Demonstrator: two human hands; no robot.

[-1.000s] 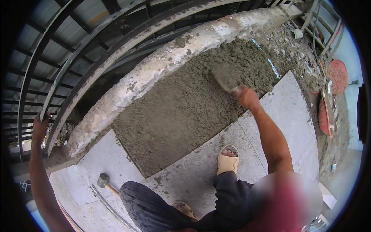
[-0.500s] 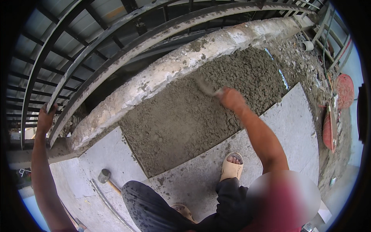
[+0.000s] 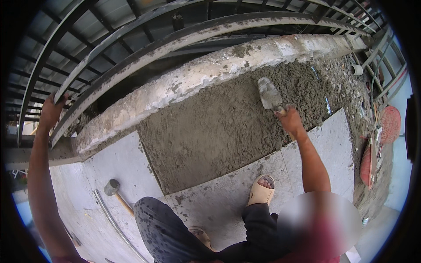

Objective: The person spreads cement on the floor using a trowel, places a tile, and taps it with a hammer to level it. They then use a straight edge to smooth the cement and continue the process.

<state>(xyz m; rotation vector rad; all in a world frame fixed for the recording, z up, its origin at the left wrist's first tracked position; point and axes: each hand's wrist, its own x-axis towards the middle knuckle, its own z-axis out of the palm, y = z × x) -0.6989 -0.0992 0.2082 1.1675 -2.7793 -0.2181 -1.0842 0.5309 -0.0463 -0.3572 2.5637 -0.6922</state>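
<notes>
A wide fisheye camera on the wearer's head, the left of a side-by-side pair, looks steeply down, upright and unmirrored, inside a dark rounded border. Nearest the lens is the wearer's bent knee (image 3: 153, 221) at seven o'clock. The left forearm (image 3: 41, 179) enters from about half past seven, the right forearm (image 3: 313, 164) from four. Wet mortar (image 3: 197, 136) fills the centre, farther off. Lens distortion bows the railing (image 3: 237, 22) from nine to two; a pale blue wall (image 3: 405, 120) stands well beyond, at three.
</notes>
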